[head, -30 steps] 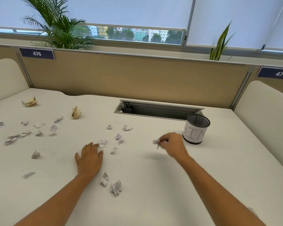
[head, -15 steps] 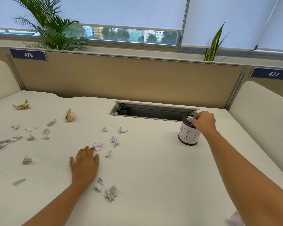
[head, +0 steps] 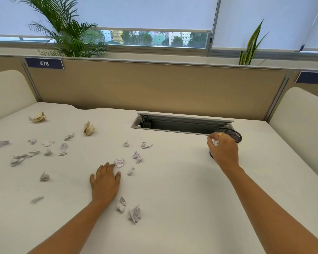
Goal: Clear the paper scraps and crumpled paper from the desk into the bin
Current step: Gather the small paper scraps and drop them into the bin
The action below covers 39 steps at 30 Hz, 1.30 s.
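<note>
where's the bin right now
The bin stands far right on the desk, just front of the cable tray, mostly hidden behind the right hand.

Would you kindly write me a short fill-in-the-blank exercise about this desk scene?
1. The left hand lies flat on the ____.
2. The right hand is in front of the black mesh ____.
3. The blue sign on the partition at the left reads ____.
4. The two crumpled papers farthest back on the left are ____, not white.

Missing words: desk; bin; 476; tan
</note>
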Each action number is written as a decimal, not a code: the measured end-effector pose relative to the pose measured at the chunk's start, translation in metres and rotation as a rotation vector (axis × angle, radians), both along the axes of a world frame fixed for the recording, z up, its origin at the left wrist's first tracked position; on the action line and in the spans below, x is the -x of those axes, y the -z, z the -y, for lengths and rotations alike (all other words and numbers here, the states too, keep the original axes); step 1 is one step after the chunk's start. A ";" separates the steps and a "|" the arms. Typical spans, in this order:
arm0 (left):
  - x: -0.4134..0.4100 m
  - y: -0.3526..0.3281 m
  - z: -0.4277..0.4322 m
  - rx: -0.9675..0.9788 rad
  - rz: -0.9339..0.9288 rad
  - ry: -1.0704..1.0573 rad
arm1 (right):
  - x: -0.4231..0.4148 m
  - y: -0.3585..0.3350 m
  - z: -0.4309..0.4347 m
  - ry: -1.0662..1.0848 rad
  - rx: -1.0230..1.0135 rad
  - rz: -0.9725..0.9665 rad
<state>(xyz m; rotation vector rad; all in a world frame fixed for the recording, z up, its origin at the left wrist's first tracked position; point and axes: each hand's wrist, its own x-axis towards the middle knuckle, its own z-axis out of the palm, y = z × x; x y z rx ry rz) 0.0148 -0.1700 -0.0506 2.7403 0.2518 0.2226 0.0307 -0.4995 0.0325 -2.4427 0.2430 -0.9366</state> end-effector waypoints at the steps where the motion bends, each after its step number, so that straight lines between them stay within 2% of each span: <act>1: -0.001 -0.001 -0.002 0.015 0.002 -0.004 | 0.003 0.009 -0.005 -0.037 0.027 -0.018; 5: -0.009 -0.007 -0.006 0.124 0.019 0.009 | 0.015 0.052 -0.012 -0.188 0.028 -0.265; 8: -0.018 -0.017 -0.009 0.121 -0.066 0.055 | 0.027 0.079 -0.008 -0.228 0.050 -0.392; 13: -0.036 -0.032 -0.011 0.034 -0.253 0.150 | 0.032 0.084 -0.008 -0.218 0.072 -0.355; 17: -0.043 -0.035 -0.005 -0.011 -0.312 0.197 | 0.032 0.084 -0.010 -0.214 0.094 -0.352; 29: -0.039 -0.033 0.009 0.120 -0.110 0.163 | 0.034 0.082 -0.012 -0.194 0.060 -0.341; 33: -0.038 -0.040 0.016 0.132 -0.099 0.148 | 0.035 0.082 -0.013 -0.193 0.063 -0.340; 39: -0.045 -0.075 0.075 0.241 -0.051 0.315 | 0.035 0.081 -0.012 -0.192 0.068 -0.342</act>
